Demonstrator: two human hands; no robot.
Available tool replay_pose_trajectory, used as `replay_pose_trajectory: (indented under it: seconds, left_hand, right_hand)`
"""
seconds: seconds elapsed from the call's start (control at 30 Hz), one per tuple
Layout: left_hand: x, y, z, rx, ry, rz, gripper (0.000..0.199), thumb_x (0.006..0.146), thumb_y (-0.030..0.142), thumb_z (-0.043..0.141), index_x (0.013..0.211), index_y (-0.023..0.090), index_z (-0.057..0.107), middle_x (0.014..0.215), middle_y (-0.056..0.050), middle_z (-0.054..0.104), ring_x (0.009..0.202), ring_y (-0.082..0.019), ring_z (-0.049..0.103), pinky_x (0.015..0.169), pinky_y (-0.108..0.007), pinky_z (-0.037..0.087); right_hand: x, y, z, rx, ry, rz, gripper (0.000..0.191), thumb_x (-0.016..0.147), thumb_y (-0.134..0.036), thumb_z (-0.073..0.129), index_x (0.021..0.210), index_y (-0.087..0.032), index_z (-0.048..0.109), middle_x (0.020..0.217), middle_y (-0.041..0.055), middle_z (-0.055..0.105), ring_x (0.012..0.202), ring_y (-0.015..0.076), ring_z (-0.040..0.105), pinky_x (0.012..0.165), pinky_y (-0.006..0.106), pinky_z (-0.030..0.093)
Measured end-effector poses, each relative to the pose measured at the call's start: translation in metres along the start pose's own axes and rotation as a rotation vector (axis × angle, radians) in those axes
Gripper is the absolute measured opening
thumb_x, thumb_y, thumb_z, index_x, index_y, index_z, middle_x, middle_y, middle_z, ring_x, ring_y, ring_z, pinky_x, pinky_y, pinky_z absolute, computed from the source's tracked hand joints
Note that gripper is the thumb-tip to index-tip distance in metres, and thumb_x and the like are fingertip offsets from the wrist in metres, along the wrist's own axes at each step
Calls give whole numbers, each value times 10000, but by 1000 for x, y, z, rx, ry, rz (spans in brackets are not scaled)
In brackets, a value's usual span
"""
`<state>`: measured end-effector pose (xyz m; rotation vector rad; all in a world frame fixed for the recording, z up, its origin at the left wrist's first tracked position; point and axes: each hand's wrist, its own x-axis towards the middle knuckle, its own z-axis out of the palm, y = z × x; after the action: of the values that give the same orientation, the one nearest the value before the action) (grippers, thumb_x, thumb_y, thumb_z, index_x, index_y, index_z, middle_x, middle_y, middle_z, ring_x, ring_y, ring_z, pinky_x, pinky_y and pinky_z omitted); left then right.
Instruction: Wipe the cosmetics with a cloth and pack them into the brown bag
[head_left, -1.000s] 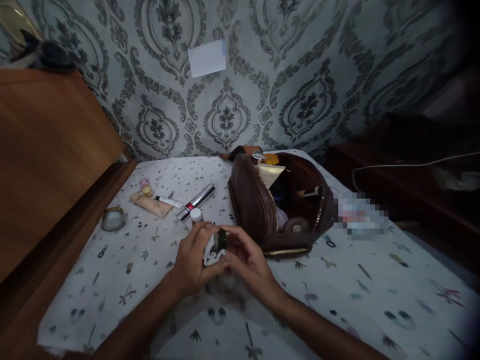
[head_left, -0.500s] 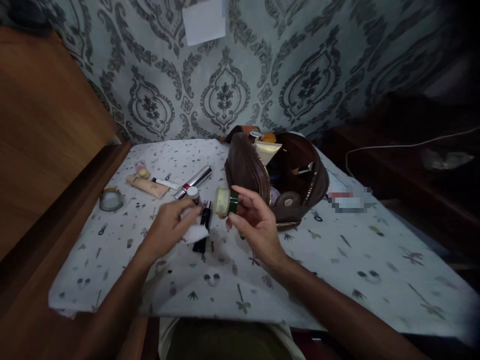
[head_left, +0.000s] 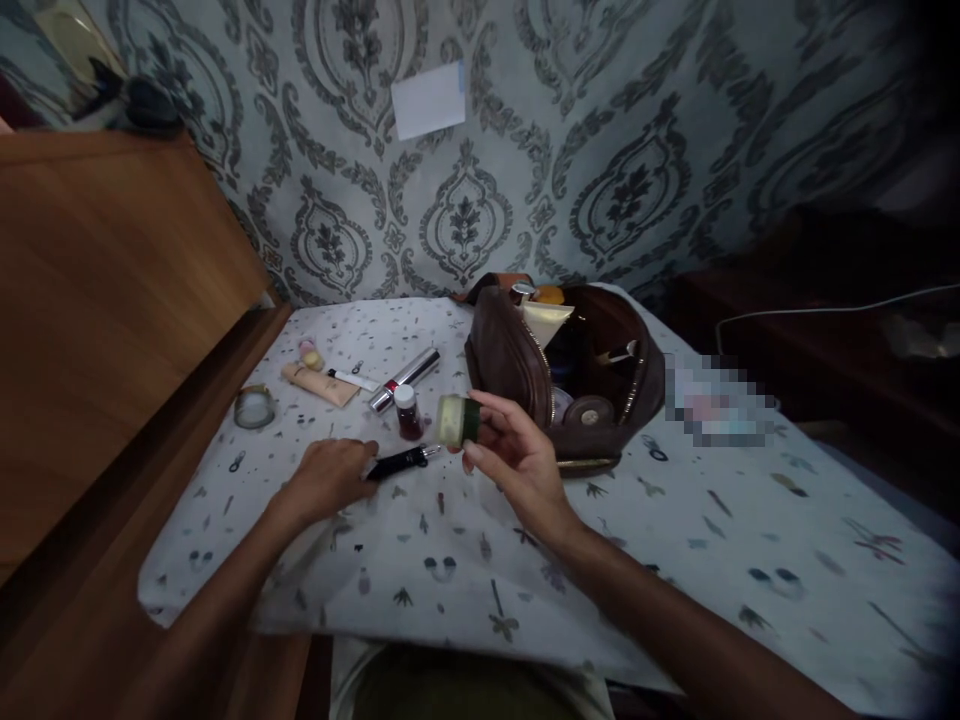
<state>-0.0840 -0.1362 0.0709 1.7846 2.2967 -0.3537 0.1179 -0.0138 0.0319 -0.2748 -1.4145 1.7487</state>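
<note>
My right hand is closed on a small jar with a pale green body and a dark green end, held above the table. My left hand is closed around the near end of a black tube with a silvery tip pointing right. Just behind the tube stands a small bottle of dark red contents with a white cap. An open brown bag sits behind my right hand, with a cream tube and a brush in it.
On the patterned white cloth lie a silver tube, a beige tube, a thin white tube and, farther left, a round jar. A wooden panel rises at the left.
The white thing under my left hand is no longer visible there, and that hand now holds the black tube, which has turned sideways. The camera view has shifted; the green jar stays in my right hand.
</note>
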Motion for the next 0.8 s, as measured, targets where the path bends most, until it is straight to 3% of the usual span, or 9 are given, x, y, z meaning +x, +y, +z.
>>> replay_pose_trajectory:
  seconds: [0.1, 0.17, 0.23, 0.33, 0.4, 0.47, 0.6, 0.8]
  left_hand:
    - [-3, -20, -3, 6, 5, -35, 272, 867, 304, 593, 1125, 218, 601, 1050, -99, 729, 1039, -339, 674, 789, -399, 465]
    - [-7, -20, -6, -66, 87, -48, 247, 911, 381, 562, 1092, 217, 593, 968, -74, 724, 937, -312, 686, 721, -364, 454]
    - [-12, -10, -9, -264, 295, -33, 242, 963, 433, 487, 1020, 217, 581, 883, -38, 701, 842, -256, 674, 683, -325, 441]
    - [-18, 21, -11, -590, 672, 94, 232, 1011, 374, 415, 933, 213, 564, 841, -14, 666, 803, -188, 646, 712, -286, 454]
    - [-17, 44, -11, -643, 838, 226, 202, 1016, 309, 413, 968, 200, 576, 881, -31, 654, 840, -176, 634, 753, -282, 468]
    - [-12, 64, -8, -576, 930, 323, 207, 1012, 274, 416, 993, 179, 598, 893, -58, 631, 859, -192, 611, 765, -302, 476]
    - [-2, 82, 1, -478, 952, 385, 230, 1000, 262, 430, 1030, 156, 632, 951, -94, 608, 918, -226, 581, 801, -350, 484]
    - [1, 68, 19, -405, 918, 573, 459, 962, 400, 510, 1356, 167, 482, 1253, -148, 527, 1138, -255, 557, 907, -360, 506]
  right_hand:
    - [-1, 5, 1, 26, -18, 70, 454, 805, -335, 767, 1212, -275, 575, 1031, 30, 576, 810, 139, 620, 603, 242, 510]
    - [-2, 8, 1, 17, -19, 112, 432, 812, -353, 751, 1196, -270, 570, 1018, 28, 581, 776, 132, 601, 587, 239, 497]
    - [-3, 11, 2, -25, -22, 137, 399, 809, -377, 744, 1155, -264, 581, 1000, 24, 581, 748, 127, 579, 567, 233, 477]
    - [-6, 14, 6, -145, -52, 144, 383, 778, -360, 759, 1106, -248, 595, 1003, 26, 597, 827, 149, 589, 646, 249, 487]
    - [-9, 15, 9, -211, -87, 139, 446, 740, -297, 773, 1137, -244, 576, 1013, 29, 617, 879, 160, 596, 681, 248, 478]
    - [-11, 17, 11, -253, -122, 128, 496, 707, -225, 763, 1156, -238, 556, 1005, 22, 629, 827, 146, 586, 652, 234, 452]
    - [-12, 21, 6, -229, -165, 115, 408, 678, -200, 759, 1044, -209, 579, 934, 0, 624, 745, 122, 541, 673, 243, 439]
    - [-10, 18, -5, 66, -197, 232, 454, 635, -340, 873, 979, -179, 624, 908, -5, 636, 831, 122, 573, 777, 249, 437]
